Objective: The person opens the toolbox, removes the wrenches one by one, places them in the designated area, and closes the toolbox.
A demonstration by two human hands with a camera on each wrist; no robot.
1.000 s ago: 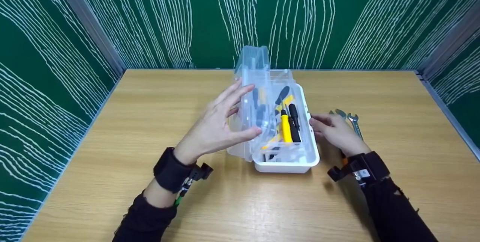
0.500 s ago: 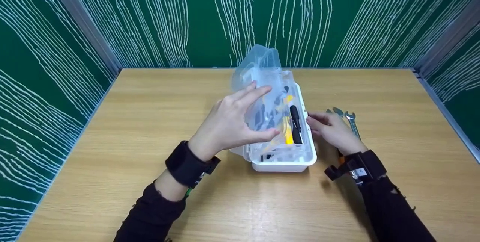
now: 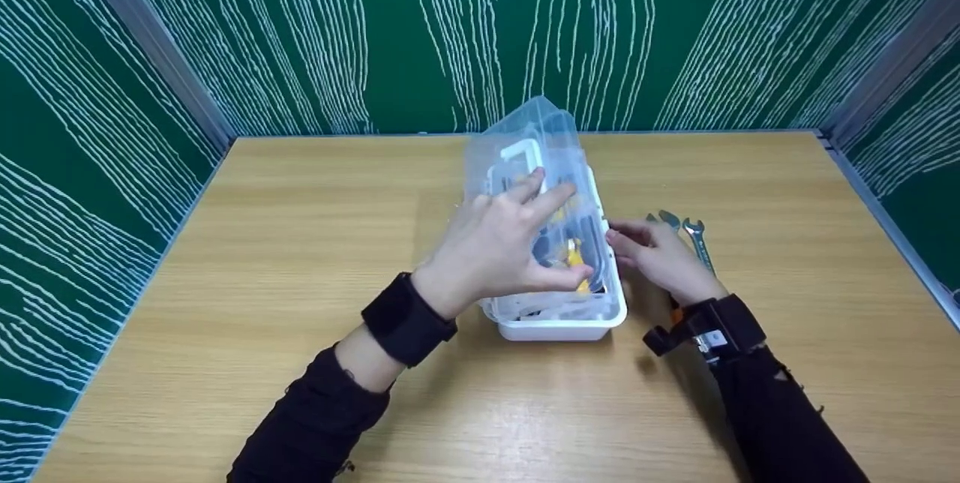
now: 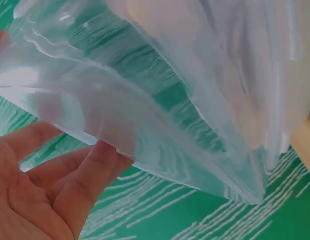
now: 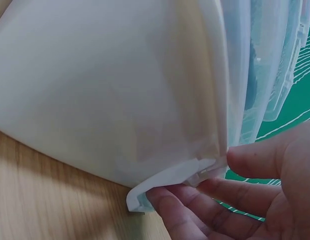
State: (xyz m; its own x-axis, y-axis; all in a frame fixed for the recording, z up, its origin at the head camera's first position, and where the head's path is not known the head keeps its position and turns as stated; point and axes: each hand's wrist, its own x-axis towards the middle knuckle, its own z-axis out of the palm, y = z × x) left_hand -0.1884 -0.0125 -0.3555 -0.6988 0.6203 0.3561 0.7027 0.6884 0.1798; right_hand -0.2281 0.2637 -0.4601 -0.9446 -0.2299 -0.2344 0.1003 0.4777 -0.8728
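A white toolbox [image 3: 559, 333] stands on the table with its clear lid [image 3: 559, 123] tilted partway over it. Through the plastic show black tools and a yellow-handled tool [image 3: 576, 258], partly hidden. My left hand [image 3: 491, 247] lies against the lid, thumb and fingers spread apart; in the left wrist view its fingertips touch the lid's edge [image 4: 160, 172]. At the box's right side, my right hand [image 3: 664, 258] grips a white latch [image 5: 170, 177], fingertips under the flap and thumb at the rim.
Several open-ended wrenches [image 3: 697, 239] lie on the wooden table [image 3: 337, 243] beyond the right hand. An orange piece [image 3: 676, 313] shows under the right wrist. Green walls [image 3: 420, 40] with white wavy lines enclose the back and sides.
My left hand has moved right with the lid, which has swung from nearly upright to lower over the box, covering the tools. The right hand has stayed at the box's side.
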